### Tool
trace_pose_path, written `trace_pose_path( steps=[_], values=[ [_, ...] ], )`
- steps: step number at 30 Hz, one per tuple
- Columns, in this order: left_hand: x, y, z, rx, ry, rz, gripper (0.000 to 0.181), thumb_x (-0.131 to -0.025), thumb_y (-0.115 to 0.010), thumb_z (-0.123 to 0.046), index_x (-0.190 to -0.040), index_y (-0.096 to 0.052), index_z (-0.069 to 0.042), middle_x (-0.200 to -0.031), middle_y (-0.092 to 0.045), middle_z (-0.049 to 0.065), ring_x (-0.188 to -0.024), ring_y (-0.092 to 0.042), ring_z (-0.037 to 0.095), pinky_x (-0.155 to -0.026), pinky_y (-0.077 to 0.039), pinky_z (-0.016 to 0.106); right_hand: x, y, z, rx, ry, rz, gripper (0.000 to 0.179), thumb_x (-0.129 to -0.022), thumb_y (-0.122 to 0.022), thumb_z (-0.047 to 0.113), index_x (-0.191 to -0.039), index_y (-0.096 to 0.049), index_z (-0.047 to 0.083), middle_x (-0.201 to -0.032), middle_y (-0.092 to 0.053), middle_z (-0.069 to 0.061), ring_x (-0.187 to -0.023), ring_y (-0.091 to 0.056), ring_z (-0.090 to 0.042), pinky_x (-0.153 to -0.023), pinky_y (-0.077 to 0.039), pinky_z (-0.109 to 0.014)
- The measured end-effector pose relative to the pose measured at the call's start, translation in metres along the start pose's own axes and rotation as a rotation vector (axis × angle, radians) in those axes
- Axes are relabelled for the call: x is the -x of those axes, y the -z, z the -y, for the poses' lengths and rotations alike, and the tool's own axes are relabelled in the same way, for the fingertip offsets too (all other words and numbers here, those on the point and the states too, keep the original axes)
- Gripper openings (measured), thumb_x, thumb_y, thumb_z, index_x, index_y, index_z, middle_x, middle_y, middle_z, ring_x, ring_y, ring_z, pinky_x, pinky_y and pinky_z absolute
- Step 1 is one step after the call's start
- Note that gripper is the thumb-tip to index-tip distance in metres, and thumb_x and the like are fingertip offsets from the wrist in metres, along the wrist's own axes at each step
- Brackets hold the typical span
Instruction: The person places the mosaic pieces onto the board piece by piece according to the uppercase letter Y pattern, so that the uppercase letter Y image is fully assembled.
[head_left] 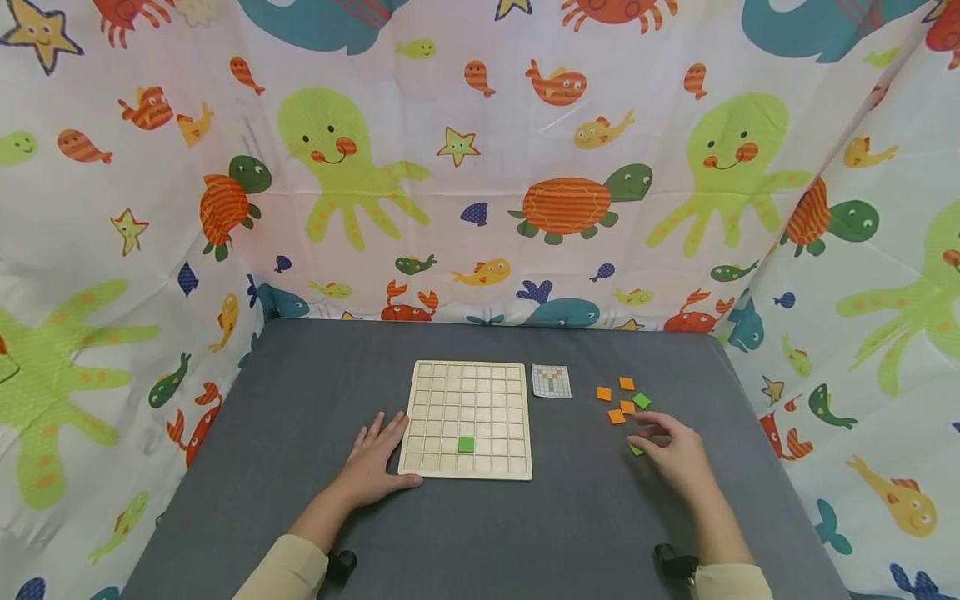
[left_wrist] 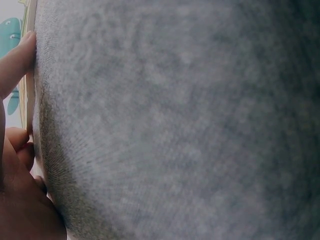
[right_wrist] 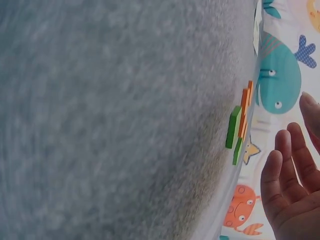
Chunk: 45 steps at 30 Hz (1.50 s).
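A curtained booth (head_left: 67, 192) — sea-creature cloth (head_left: 442, 92) round a grey table (head_left: 495, 533).

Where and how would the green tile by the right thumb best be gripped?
The right hand would probably do best coming down from above and pinching two opposite side edges. The green tile lies flat on the table: its flat top offers little grip, but its shallow edges stand up from the surface, apart from the orange tiles.
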<state>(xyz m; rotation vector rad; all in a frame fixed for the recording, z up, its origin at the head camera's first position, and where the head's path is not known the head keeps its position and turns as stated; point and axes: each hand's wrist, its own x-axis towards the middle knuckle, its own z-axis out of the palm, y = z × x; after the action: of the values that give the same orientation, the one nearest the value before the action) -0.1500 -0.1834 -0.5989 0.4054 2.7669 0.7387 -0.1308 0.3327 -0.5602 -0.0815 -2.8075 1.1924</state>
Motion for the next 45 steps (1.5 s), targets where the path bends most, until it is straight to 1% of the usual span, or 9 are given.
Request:
trace_pose_path(
  steps=[7, 13, 15, 22, 26, 31, 36, 39, 45],
  values=[
    [0.0, -0.001, 0.001, -0.009, 0.01, -0.002, 0.113, -0.077, -0.075, -0.067, -0.162, -0.023, -0.015, -0.169, -0.021, 0.004, -0.157, -0.003, 0.037, -0.123, -0.005, 0.063, 0.0, 0.004, -0.007, 0.029, -0.009, 0.029, 0.044, -0.086, -0.082, 0.018, -0.127, -0.068, 0.008, -0.121, -0.071, -0.015, -0.103, -0.067, -0.029, -0.081, -0.061, -0.031],
    [0.0, 0.0, -0.001, -0.003, 0.016, -0.003, 0.113, -0.077, -0.075, -0.067, -0.162, -0.023, -0.015, -0.169, -0.02, 0.004, -0.157, -0.003, 0.037, -0.123, -0.004, 0.063, -0.003, 0.008, -0.016, 0.028, -0.03, 0.058, 0.044, -0.086, -0.082, 0.014, -0.128, -0.068, 0.008, -0.122, -0.07, -0.016, -0.104, -0.067, -0.029, -0.079, -0.058, -0.022],
    [0.0, 0.001, -0.002, -0.005, 0.017, -0.003, 0.113, -0.077, -0.076, -0.067, -0.162, -0.023, -0.015, -0.169, -0.02, 0.004, -0.157, -0.003, 0.037, -0.123, -0.004, 0.063, -0.003, 0.009, -0.019, 0.034, -0.038, 0.067, 0.045, -0.086, -0.082, 0.014, -0.128, -0.067, 0.008, -0.123, -0.07, -0.016, -0.104, -0.067, -0.029, -0.079, -0.057, -0.022],
    [-0.001, 0.0, -0.001, -0.018, 0.013, 0.0, 0.113, -0.078, -0.075, -0.067, -0.163, -0.022, -0.015, -0.169, -0.02, 0.004, -0.157, -0.003, 0.036, -0.124, -0.004, 0.062, -0.004, 0.008, -0.027, 0.085, -0.075, 0.142, 0.048, -0.083, -0.083, 0.012, -0.128, -0.068, 0.008, -0.118, -0.07, -0.017, -0.104, -0.067, -0.032, -0.087, -0.055, -0.049],
    [-0.002, -0.001, 0.001, -0.011, 0.01, 0.002, 0.113, -0.077, -0.074, -0.068, -0.163, -0.021, -0.016, -0.169, -0.019, 0.004, -0.158, -0.002, 0.036, -0.124, -0.003, 0.062, -0.005, 0.006, -0.028, 0.104, -0.089, 0.193, 0.047, -0.084, -0.081, 0.009, -0.129, -0.068, 0.011, -0.122, -0.068, -0.017, -0.108, -0.064, -0.034, -0.092, -0.052, -0.056],
    [-0.001, -0.002, 0.005, -0.012, 0.0, 0.0, 0.114, -0.077, -0.072, -0.071, -0.163, -0.02, -0.016, -0.17, -0.018, 0.003, -0.158, -0.002, 0.035, -0.124, -0.004, 0.062, -0.008, 0.004, -0.029, 0.135, -0.025, 0.223, 0.043, -0.084, -0.08, 0.008, -0.126, -0.07, 0.012, -0.125, -0.066, -0.014, -0.107, -0.061, -0.03, -0.091, -0.051, -0.053],
    [0.0, -0.002, 0.005, -0.002, -0.006, -0.006, 0.114, -0.077, -0.073, -0.071, -0.163, -0.021, -0.016, -0.169, -0.018, 0.003, -0.158, -0.002, 0.035, -0.124, -0.004, 0.062, -0.008, 0.005, -0.029, 0.156, 0.038, 0.226, 0.031, -0.085, -0.081, 0.01, -0.116, -0.075, 0.011, -0.12, -0.068, -0.011, -0.1, -0.06, -0.025, -0.085, -0.05, -0.045],
    [0.0, -0.002, 0.003, 0.002, -0.009, -0.01, 0.113, -0.078, -0.074, -0.069, -0.162, -0.021, -0.016, -0.169, -0.019, 0.003, -0.158, -0.003, 0.035, -0.124, -0.004, 0.062, -0.007, 0.005, -0.029, 0.164, 0.048, 0.225, 0.027, -0.086, -0.08, 0.013, -0.113, -0.077, 0.011, -0.113, -0.069, -0.008, -0.095, -0.059, -0.021, -0.08, -0.05, -0.04],
    [0.001, -0.001, 0.002, 0.001, -0.01, -0.017, 0.113, -0.078, -0.074, -0.068, -0.162, -0.022, -0.015, -0.169, -0.019, 0.004, -0.157, -0.003, 0.036, -0.123, -0.004, 0.062, -0.005, 0.003, -0.028, 0.175, 0.015, 0.223, 0.028, -0.087, -0.08, 0.018, -0.114, -0.076, 0.011, -0.105, -0.068, -0.006, -0.089, -0.058, -0.017, -0.073, -0.049, -0.035]
  ],
)
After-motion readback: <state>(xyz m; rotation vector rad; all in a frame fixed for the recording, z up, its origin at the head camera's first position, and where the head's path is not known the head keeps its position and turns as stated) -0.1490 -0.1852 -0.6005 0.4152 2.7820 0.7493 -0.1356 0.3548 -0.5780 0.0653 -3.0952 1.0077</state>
